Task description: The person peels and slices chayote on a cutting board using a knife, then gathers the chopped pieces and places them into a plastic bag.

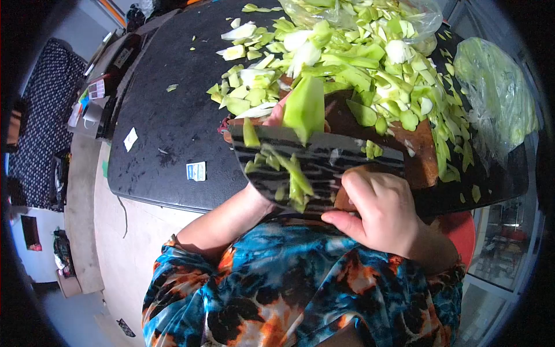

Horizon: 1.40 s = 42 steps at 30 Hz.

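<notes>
My right hand [378, 211] is closed around the handle of a wide, dark-bladed cleaver [324, 153]. Thin green slices cling to the blade's face. Behind the blade, most of my left hand [276, 114] is hidden; a bit of it shows beside a large pale-green vegetable piece [305, 107], which it grips. The cleaver's upper edge covers the bottom of that piece. Under them is a brown wooden cutting board [425, 153], partly buried in cut vegetable. A big heap of green and white vegetable pieces [376, 69] spreads over the board and beyond it.
A black table [167, 75] carries everything. At the right lies a clear plastic bag [494, 98] with green vegetable inside; another clear bag [425, 17] is behind the heap. A small blue-and-white packet [196, 171] and a white scrap [130, 139] lie on the left.
</notes>
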Available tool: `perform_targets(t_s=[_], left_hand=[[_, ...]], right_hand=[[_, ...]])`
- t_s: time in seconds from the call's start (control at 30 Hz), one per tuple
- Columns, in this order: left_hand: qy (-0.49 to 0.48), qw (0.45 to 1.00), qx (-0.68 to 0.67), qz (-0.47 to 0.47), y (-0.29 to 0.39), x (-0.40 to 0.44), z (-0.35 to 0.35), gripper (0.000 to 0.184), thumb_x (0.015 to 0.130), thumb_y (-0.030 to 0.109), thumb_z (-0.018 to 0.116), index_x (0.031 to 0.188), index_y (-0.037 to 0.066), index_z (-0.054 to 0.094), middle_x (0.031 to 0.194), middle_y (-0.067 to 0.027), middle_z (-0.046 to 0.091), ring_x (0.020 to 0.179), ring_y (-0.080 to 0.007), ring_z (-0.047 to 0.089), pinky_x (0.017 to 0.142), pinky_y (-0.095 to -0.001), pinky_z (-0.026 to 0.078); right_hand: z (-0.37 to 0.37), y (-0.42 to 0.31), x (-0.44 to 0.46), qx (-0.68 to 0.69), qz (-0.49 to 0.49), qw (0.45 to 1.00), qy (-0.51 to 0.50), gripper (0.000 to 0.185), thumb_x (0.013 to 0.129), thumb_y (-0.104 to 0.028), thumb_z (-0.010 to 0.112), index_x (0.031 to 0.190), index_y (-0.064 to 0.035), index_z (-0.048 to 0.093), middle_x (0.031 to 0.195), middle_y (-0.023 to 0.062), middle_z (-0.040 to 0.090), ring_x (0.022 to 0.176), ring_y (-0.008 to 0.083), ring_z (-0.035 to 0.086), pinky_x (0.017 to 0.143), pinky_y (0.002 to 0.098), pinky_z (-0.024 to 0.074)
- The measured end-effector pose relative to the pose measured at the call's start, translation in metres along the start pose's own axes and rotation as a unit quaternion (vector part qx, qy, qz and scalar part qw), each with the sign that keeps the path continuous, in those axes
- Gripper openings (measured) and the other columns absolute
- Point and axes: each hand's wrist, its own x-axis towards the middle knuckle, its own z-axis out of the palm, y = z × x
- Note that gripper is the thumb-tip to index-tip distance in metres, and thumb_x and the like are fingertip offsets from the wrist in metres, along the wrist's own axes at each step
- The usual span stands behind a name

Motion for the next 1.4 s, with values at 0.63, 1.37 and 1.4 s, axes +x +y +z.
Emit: perform_targets(t_s=[0.63,1.37,1.4], left_hand=[[0.068,0.997,-0.033,-0.033,0.002,-0.003,0.013,0.050,0.094,0.045,0.033,0.132,0.014,0.041,0.122,-0.0080,0.054,0.107,-0.0213,0.055,0.084,-0.0378,0.049],[0.046,0.996,0.062,0.036,-0.001,-0.008,0.006,0.054,0.092,0.048,0.040,0.133,0.013,0.039,0.121,-0.0080,0.052,0.105,-0.0209,0.053,0.088,-0.0373,0.046],[0.059,0.996,0.060,0.025,-0.002,-0.008,0.009,0.054,0.092,0.049,0.040,0.133,0.013,0.039,0.121,-0.0081,0.052,0.104,-0.0212,0.054,0.086,-0.0379,0.047]], right_hand=[[-0.018,0.016,0.002,0.054,0.037,0.998,0.016,0.033,0.076,-0.035,0.070,0.078,-0.0074,0.050,0.065,0.0089,0.052,0.059,0.0287,0.056,0.053,0.0383,0.0451],[-0.015,0.012,0.003,-0.024,0.032,0.999,-0.005,0.035,0.078,-0.037,0.067,0.080,-0.0073,0.048,0.067,0.0081,0.054,0.058,0.0291,0.057,0.052,0.0389,0.0455],[-0.017,0.016,0.005,-0.017,0.048,0.999,-0.007,0.034,0.078,-0.036,0.066,0.080,-0.0073,0.049,0.066,0.0083,0.055,0.058,0.0299,0.058,0.052,0.0397,0.0457]])
